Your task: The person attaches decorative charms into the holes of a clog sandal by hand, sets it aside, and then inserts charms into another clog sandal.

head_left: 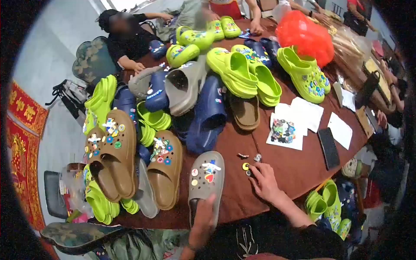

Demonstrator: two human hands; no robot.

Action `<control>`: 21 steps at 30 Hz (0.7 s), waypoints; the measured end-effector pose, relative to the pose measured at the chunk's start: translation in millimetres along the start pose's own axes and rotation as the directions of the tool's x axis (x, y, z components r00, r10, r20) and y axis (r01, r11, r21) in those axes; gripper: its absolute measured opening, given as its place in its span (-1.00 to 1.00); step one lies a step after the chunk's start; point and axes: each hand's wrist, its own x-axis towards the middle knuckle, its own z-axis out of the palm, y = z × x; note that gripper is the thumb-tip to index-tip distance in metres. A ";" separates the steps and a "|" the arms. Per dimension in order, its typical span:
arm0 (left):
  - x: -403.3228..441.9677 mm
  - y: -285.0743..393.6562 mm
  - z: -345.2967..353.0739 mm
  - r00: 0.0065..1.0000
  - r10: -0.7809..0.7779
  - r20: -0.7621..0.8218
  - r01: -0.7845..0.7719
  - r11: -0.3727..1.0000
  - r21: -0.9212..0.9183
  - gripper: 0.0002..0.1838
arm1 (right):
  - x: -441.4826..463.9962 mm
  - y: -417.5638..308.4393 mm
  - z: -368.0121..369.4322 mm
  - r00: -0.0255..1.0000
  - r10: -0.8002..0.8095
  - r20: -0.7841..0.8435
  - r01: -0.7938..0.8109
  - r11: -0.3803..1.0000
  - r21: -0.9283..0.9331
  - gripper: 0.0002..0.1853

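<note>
A grey clog (pixel 207 173) decorated with a white-and-blue character charm, a red heart and small round charms lies near the table's front edge. My left hand (pixel 203 225) is at its heel opening, slightly blurred, with the fingers over the inside and the clog in its grip. To the right, my right hand (pixel 266 184) touches the tabletop, thumb and forefinger closing on a small dark round charm (pixel 248 173). Just beyond the fingertips lie a yellow-and-black charm (pixel 245 166), an S-shaped charm (pixel 258 157) and a slim charm (pixel 243 155).
Brown clogs (pixel 167 173) with charms and piled green clogs (pixel 234 71) and navy clogs (pixel 208 115) crowd the left and back. White papers (pixel 303 113), a charm packet (pixel 284 132) and a black phone (pixel 328 148) lie right. Other people sit around the brown-covered table (pixel 242 203).
</note>
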 end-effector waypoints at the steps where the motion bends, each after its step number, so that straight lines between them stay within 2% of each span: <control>1: 2.3 -5.5 -0.9 1.000 0.030 -0.004 -0.030 0.999 -0.021 -0.56 | 1.1 -0.4 0.2 1.000 -0.001 0.006 0.001 1.000 -0.002 -0.51; 3: 6.2 -16.6 -2.7 0.996 0.091 -0.012 -0.091 0.994 -0.062 -0.57 | 1.5 -3.1 -1.3 1.000 0.017 0.011 -0.017 1.000 0.014 -0.52; 5: 3.9 -22.2 -2.2 0.958 0.286 0.010 -0.286 0.958 0.024 -0.56 | 3.2 -2.8 -1.7 1.000 0.018 0.015 -0.019 1.000 0.018 -0.51; 7: -0.9 -20.7 -2.4 0.911 0.413 0.014 -0.410 0.900 0.147 -0.55 | 3.7 -3.0 -1.4 1.000 0.027 0.010 -0.027 0.999 0.021 -0.51; 10: -0.8 -19.5 -4.2 0.915 0.401 0.049 -0.403 0.894 0.197 -0.56 | 4.2 -3.6 -2.6 0.999 0.045 0.024 -0.046 0.999 0.026 -0.50; 15: -7.8 5.3 3.5 0.985 0.170 0.004 -0.170 0.984 0.045 -0.58 | 4.7 -2.6 -2.3 0.998 0.046 0.030 -0.046 0.999 0.013 -0.50; 19: -4.6 1.4 1.3 0.986 0.168 0.015 -0.168 0.986 0.014 -0.58 | 4.0 -2.6 -1.1 0.999 0.042 0.028 -0.042 0.999 0.011 -0.49; 21: -0.6 -10.6 -0.4 0.973 0.233 -0.010 -0.233 0.972 -0.028 -0.59 | 6.5 -2.3 -1.0 0.999 0.032 0.031 -0.032 0.999 0.011 -0.49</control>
